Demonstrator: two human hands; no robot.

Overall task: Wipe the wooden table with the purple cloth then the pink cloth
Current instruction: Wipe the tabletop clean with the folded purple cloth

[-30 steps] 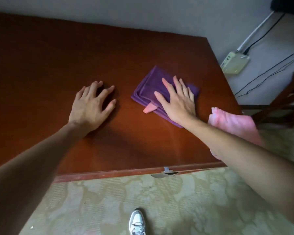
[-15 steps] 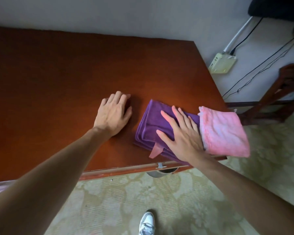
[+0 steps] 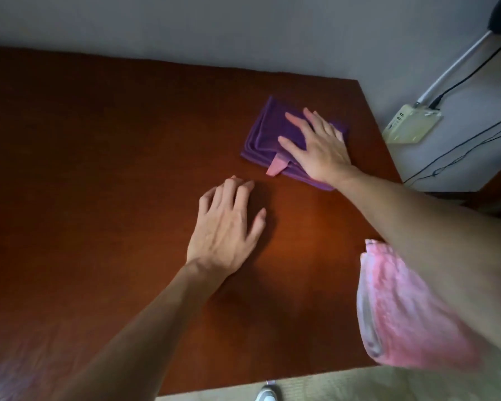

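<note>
Item one: my left hand (image 3: 226,230) lay flat on the wooden table (image 3: 99,175), palm down, fingers straight and slightly spread, holding nothing. Bare tabletop stretched away to its left.

Item two: the purple cloth (image 3: 268,134), folded, lay on the table ahead and to the right of my left hand, apart from it. A small pink tag (image 3: 276,166) stuck out from the cloth's near edge, on the side facing my left hand.

Item three: my right hand (image 3: 318,146) pressed down on the right part of the purple cloth, fingers extended and spread, not curled around it.

Item four: the pink cloth (image 3: 402,308), folded, sat at the table's near right corner, under my right forearm and well behind my right hand. I could not tell whether it overhung the edge.

Item five: beyond the table, to the right of my right hand, a pale box (image 3: 411,123) with black cables (image 3: 460,146) was fixed on the grey wall.

Item six: a shoe tip (image 3: 268,395) showed below the table's near edge.
</note>
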